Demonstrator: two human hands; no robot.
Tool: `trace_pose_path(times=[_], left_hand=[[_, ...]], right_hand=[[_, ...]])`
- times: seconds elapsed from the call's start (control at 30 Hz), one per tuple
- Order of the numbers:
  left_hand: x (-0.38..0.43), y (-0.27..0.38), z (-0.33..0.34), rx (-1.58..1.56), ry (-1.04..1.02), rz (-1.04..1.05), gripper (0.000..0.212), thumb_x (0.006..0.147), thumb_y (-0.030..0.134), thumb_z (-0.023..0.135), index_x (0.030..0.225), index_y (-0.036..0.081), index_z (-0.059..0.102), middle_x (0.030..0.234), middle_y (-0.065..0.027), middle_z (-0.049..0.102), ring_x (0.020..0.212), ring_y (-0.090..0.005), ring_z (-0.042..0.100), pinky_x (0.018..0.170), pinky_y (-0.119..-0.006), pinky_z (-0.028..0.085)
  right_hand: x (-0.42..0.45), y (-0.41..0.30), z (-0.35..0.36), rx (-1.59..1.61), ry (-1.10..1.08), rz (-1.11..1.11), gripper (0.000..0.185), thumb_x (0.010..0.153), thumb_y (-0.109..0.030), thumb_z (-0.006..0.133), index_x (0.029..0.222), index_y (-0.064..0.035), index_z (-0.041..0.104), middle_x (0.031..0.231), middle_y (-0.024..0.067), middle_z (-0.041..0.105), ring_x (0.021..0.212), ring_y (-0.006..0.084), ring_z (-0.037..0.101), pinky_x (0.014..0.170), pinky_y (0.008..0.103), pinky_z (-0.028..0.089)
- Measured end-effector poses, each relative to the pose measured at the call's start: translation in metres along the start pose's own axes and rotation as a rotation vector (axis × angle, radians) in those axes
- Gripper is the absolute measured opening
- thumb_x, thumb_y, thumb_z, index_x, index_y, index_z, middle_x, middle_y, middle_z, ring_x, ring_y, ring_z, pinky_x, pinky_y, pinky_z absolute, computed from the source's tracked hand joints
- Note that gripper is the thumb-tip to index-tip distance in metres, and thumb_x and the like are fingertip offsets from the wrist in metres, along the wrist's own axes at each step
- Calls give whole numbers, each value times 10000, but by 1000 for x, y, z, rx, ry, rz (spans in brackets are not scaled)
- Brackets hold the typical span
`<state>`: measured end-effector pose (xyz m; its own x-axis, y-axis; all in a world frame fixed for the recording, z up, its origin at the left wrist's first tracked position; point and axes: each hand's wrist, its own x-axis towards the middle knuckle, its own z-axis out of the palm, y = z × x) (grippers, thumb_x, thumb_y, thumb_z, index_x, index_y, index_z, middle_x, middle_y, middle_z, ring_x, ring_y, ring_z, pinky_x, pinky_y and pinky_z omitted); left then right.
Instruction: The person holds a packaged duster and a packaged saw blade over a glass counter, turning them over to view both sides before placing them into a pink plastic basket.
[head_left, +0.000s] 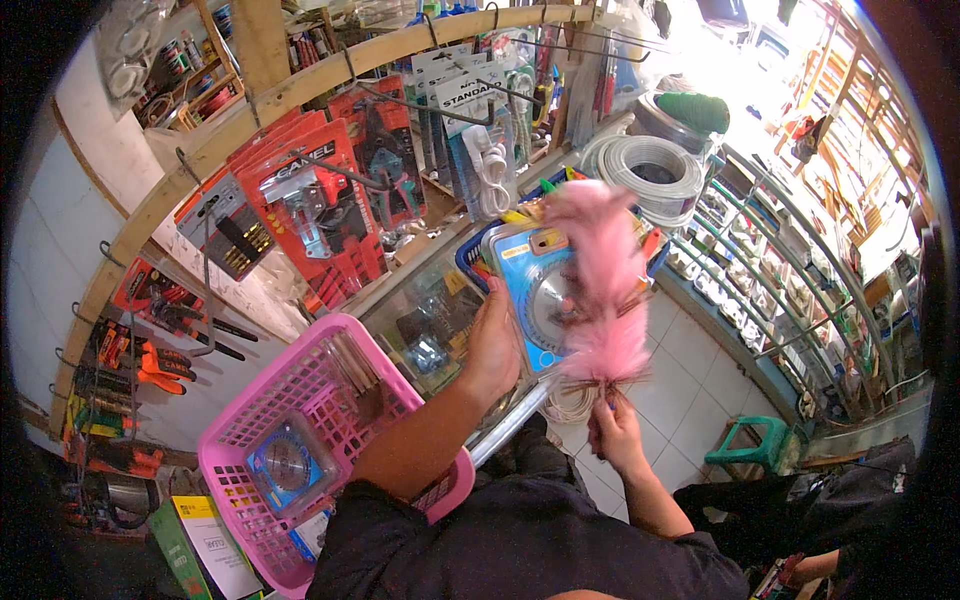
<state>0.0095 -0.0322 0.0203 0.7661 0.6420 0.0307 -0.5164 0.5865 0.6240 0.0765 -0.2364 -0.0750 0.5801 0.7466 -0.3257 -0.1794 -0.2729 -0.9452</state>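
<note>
My left hand (495, 349) holds a circular saw blade in a blue blister pack (529, 300) upright by its left edge. My right hand (616, 429) grips the handle of a pink feather duster (606, 277). The duster's fluffy head covers the right part of the pack, and its outline is somewhat blurred. To the left of my left forearm is a pink plastic basket (217, 435), with another packaged saw blade (287, 463) inside.
Packaged tools (322, 202) hang from hooks on a curved-looking wooden rail (300, 81). Behind the duster are cable coils (651, 169) and a blue basket. A glass counter (427, 315) lies ahead. A green stool (750, 442) stands on the tiled floor, near another person's arm (816, 568) at lower right.
</note>
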Motion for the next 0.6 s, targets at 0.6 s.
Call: trace_pose_path(times=[0.6], left_hand=[[5, -10, -26, 29, 31, -98, 467, 941, 352, 320, 1291, 44, 303, 1306, -80, 384, 1156, -184, 419, 983, -344, 322]], right_hand=[[-10, -17, 5, -39, -131, 105, 149, 846, -157, 513, 846, -11, 543, 592, -7, 490, 475, 77, 451, 417, 235, 360]])
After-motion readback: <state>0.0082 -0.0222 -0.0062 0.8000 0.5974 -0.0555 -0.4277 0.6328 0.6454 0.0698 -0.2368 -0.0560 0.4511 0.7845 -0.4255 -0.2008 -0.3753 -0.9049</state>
